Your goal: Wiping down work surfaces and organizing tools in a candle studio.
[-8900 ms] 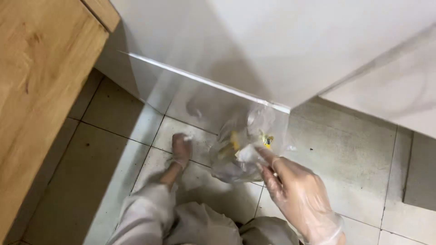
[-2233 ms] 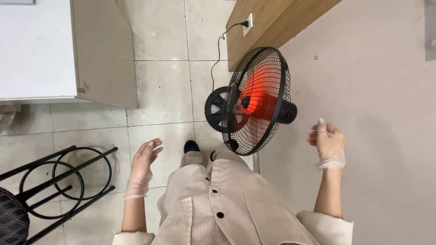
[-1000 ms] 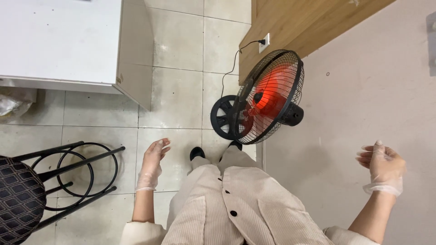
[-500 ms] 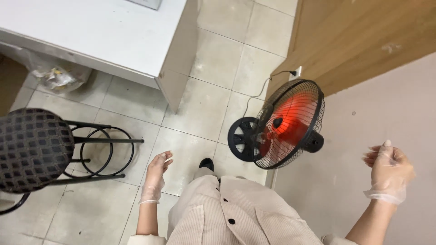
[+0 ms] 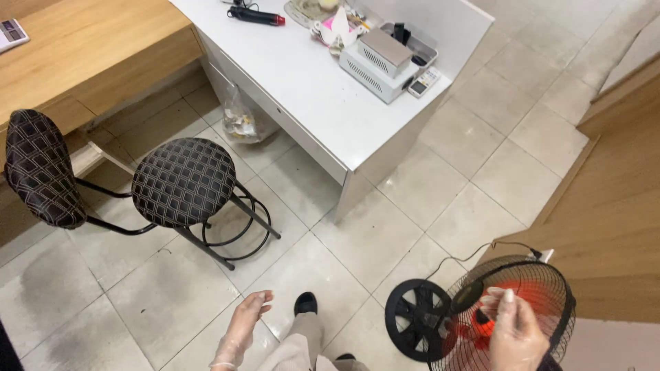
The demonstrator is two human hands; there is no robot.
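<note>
Both my hands wear thin clear gloves and hold nothing. My left hand (image 5: 244, 331) hangs low over the tiled floor with its fingers loosely apart, beside my dark shoe (image 5: 305, 303). My right hand (image 5: 514, 332) is raised at the lower right with fingers spread, in front of a black floor fan (image 5: 440, 321) with red blades. A black patterned chair (image 5: 180, 180) on a metal frame stands ahead of me, next to a white desk (image 5: 323, 103).
On the desk lie a grey box device (image 5: 379, 63), a small calculator (image 5: 421, 81), a black and red tool (image 5: 256, 16) and papers. A clear plastic bag (image 5: 240, 120) hangs under it. A wooden counter (image 5: 75, 48) is at left, a wooden panel (image 5: 615, 206) at right.
My view has swung up and left, bringing the desk top and whole chair into sight. The fan has shifted to the lower right. My right hand has come in front of the fan.
</note>
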